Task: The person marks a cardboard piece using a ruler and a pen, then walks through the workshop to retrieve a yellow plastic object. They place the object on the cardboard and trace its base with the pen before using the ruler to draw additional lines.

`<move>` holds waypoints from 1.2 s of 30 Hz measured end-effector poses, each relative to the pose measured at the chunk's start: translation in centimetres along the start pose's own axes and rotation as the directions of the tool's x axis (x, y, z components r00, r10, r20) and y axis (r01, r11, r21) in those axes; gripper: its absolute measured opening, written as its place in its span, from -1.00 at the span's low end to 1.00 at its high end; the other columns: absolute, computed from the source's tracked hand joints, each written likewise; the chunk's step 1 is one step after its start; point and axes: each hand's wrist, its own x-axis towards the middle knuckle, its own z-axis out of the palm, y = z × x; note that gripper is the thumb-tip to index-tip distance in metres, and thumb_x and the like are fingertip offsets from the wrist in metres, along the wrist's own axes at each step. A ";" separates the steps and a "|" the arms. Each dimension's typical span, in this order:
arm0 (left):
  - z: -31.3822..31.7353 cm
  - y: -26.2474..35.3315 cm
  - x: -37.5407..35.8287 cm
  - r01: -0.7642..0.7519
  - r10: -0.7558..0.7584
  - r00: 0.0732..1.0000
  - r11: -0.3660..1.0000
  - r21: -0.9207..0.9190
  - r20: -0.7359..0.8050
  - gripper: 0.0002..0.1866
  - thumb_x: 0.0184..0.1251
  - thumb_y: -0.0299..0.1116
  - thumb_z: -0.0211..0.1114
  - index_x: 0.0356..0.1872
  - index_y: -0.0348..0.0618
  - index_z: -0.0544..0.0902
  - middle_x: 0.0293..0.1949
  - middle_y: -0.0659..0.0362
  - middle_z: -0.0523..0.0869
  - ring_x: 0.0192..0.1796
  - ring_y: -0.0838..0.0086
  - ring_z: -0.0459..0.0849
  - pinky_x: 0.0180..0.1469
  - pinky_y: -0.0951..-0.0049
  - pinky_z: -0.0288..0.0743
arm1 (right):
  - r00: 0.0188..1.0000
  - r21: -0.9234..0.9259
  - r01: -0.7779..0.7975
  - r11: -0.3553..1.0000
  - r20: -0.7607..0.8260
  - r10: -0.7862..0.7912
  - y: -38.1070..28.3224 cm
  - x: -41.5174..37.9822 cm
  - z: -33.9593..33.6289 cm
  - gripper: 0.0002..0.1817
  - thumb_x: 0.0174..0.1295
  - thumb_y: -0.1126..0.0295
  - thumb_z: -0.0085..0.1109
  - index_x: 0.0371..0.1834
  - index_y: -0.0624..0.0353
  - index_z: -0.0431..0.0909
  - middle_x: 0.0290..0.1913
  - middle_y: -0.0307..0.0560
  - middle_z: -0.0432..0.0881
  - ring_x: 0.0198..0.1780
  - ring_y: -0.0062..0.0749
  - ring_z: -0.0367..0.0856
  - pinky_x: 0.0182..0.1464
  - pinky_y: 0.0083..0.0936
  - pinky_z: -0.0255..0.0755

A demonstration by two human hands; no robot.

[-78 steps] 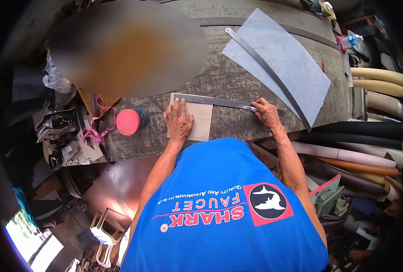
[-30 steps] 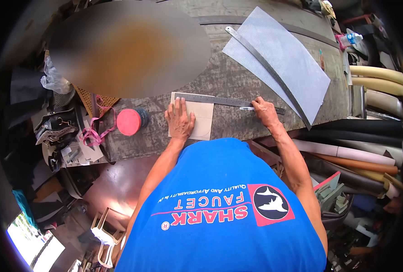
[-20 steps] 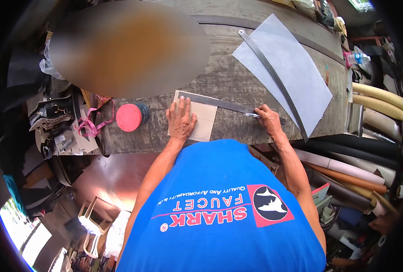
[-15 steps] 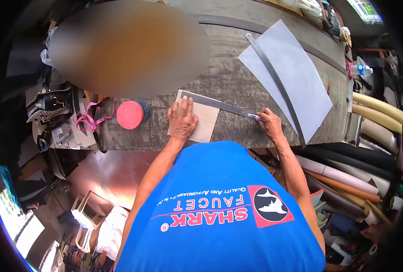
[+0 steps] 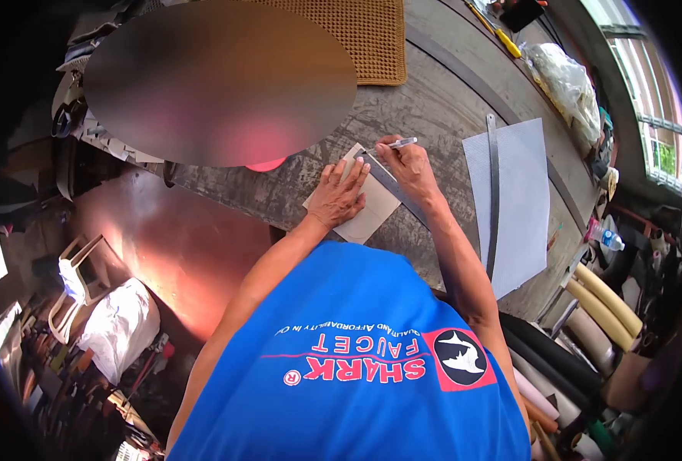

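Observation:
My left hand (image 5: 339,194) lies flat with its fingers spread on a beige piece of card (image 5: 370,218), fingertips reaching the edge of a dark metal ruler (image 5: 392,186). The ruler runs slantwise along the card's far edge and passes partly under my right forearm. Pinched in my right hand (image 5: 410,170) is a slim white pen (image 5: 404,142), its lower end close to the ruler's upper end and the card's corner. The pen's exact tip is too small to make out. Faint lines show on the card.
A pale grey sheet (image 5: 524,200) lies to the right, with a long metal strip (image 5: 493,192) across it. A brown textured mat (image 5: 379,46) is at the back. A red lid (image 5: 268,164) shows beneath a blurred patch. Material rolls (image 5: 604,301) stand at the right.
My right hand has moved with the pen from the ruler's right end to its upper end, close to my left hand. The view has turned, and card and ruler appear more slanted.

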 end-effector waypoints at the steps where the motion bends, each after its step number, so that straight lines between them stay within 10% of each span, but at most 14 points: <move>1: 0.1 0.0 0.0 0.014 -0.014 1.000 0.999 -0.031 0.009 -0.25 0.29 -0.12 0.22 0.48 -0.09 0.23 0.45 0.09 0.27 0.37 0.07 0.27 0.36 0.00 0.17 | 0.999 -0.057 0.033 0.998 0.015 -0.032 -0.9 0.4 0.2 -0.75 0.41 0.32 0.16 -0.14 0.34 0.60 -0.39 0.13 0.65 -0.40 -0.22 0.58 -0.31 -0.34 0.43; 10: 0.5 0.1 -0.3 0.025 -0.025 1.000 0.999 -0.037 0.012 -0.26 0.31 -0.10 0.19 0.48 -0.10 0.22 0.46 0.07 0.26 0.40 0.05 0.26 0.38 -0.02 0.15 | 0.991 -0.188 0.086 0.978 0.114 -0.065 -1.8 2.3 0.7 -0.77 0.40 0.32 0.15 -0.19 0.32 0.58 -0.31 0.21 0.66 -0.28 0.10 0.64 -0.26 -0.18 0.45; 20: 0.6 0.1 -0.1 0.021 -0.021 1.000 0.999 -0.029 0.006 -0.26 0.29 -0.10 0.19 0.47 -0.12 0.24 0.45 0.07 0.27 0.40 0.06 0.27 0.38 -0.02 0.14 | 0.974 -0.285 0.205 0.936 0.156 -0.166 -0.7 3.5 0.3 -0.77 0.41 0.29 0.13 -0.17 0.26 0.61 -0.42 0.10 0.63 -0.36 -0.01 0.62 -0.29 -0.25 0.46; 22: 0.3 0.1 -0.1 0.017 -0.016 1.000 1.000 -0.016 0.003 -0.28 0.28 -0.10 0.20 0.46 -0.12 0.28 0.45 0.08 0.28 0.39 0.08 0.27 0.38 -0.01 0.14 | 0.899 -0.664 0.366 0.652 0.071 -0.433 -1.9 3.4 -1.3 -0.81 0.39 0.32 0.13 -0.14 0.21 0.62 -0.34 0.06 0.67 -0.29 -0.01 0.66 -0.21 -0.22 0.50; 25: 0.2 0.1 0.0 0.012 -0.012 1.000 1.000 -0.020 0.000 -0.30 0.28 -0.10 0.20 0.43 -0.12 0.34 0.45 0.09 0.29 0.38 0.10 0.27 0.39 0.01 0.13 | 0.900 -0.575 0.195 0.795 -0.217 -0.378 -2.4 0.3 -4.8 -0.86 0.34 0.36 0.16 -0.10 0.10 0.60 -0.29 0.00 0.68 -0.17 0.00 0.65 -0.19 -0.18 0.48; 27: 0.2 0.1 0.1 0.009 -0.009 1.000 1.000 -0.010 0.000 -0.31 0.29 -0.10 0.20 0.43 -0.12 0.35 0.45 0.10 0.29 0.37 0.11 0.27 0.39 0.01 0.13 | 0.966 -0.502 -0.121 0.856 -0.259 -0.016 -0.6 -3.4 -7.5 -0.83 0.34 0.37 0.17 -0.04 0.09 0.58 -0.30 0.05 0.67 -0.17 0.01 0.65 -0.17 -0.16 0.47; 36: 0.2 0.2 0.2 0.004 -0.004 1.000 0.999 0.041 -0.012 -0.34 0.32 -0.08 0.18 0.42 -0.10 0.36 0.42 0.12 0.32 0.37 0.12 0.27 0.38 0.02 0.14 | 0.973 -0.550 -0.135 0.824 -0.230 0.006 13.0 -22.5 -7.0 -0.63 0.12 0.53 0.32 0.02 0.17 0.51 -0.16 0.07 0.57 -0.08 0.08 0.54 -0.06 -0.12 0.41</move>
